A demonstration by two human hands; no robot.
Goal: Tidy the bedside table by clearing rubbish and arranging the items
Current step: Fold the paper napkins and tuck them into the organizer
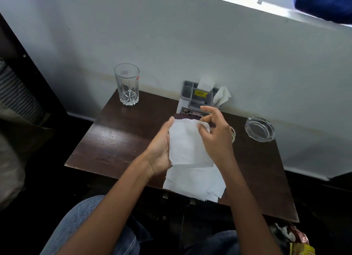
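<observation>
Over the dark wooden bedside table point(118, 140) I hold a long white tissue point(187, 146). My left hand point(161, 150) grips its left edge. My right hand point(215, 132) pinches its top right corner with thumb and curled fingers. The tissue's lower part point(196, 182) hangs in folds over the table's front edge. Behind my hands stands a grey organiser point(198, 96) with a yellow sticker and white tissues point(222, 96) sticking out. A dark flat item point(181, 117) peeks out just above the tissue.
An empty cut-glass tumbler point(127, 84) stands at the table's back left. A glass ashtray point(260, 128) sits at the back right, a rubber band point(233, 134) beside my right hand. Wrappers point(296, 241) lie on the floor at bottom right. A white wall rises behind.
</observation>
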